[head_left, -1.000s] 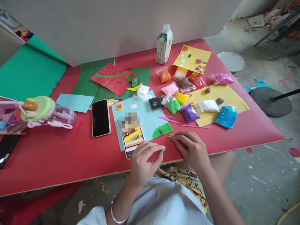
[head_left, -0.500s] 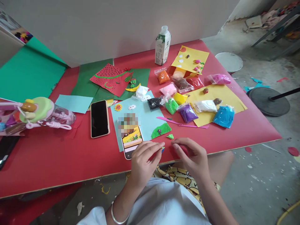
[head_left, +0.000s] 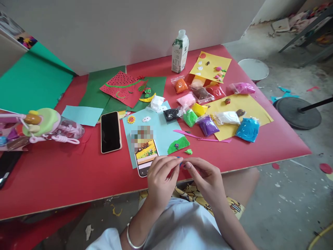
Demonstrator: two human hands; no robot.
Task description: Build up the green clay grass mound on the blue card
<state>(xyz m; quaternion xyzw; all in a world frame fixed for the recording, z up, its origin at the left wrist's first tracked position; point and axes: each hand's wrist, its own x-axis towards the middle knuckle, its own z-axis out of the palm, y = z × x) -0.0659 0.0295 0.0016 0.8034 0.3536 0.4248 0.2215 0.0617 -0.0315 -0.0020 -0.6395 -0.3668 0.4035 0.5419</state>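
Note:
A small piece of blue modelling clay (head_left: 180, 161) is pinched between the thumb and fingers of my left hand (head_left: 161, 175). My right hand (head_left: 206, 177) meets it from the right, thumb and fingertips closed at the clay's edge; the fingers cover most of it. Just beyond the hands lies a light green clay lump (head_left: 188, 151). A green clay patch with a purple flower (head_left: 179, 144) sits on the corner of a light blue sheet (head_left: 166, 128). Beside my left hand, a lit phone (head_left: 147, 158) shows a picture of a yellow field, partly blurred out.
Bags of coloured clay, such as a purple bag (head_left: 208, 125) and a blue bag (head_left: 247, 129), lie to the right behind pink plastic clay knives (head_left: 203, 139). A dark phone (head_left: 111, 132) lies left. A white carton bottle (head_left: 180, 52) stands at the back of the red table (head_left: 78, 173).
My right hand has moved left, and its fingertips now meet the blue clay at my left fingertips. The hands were apart before.

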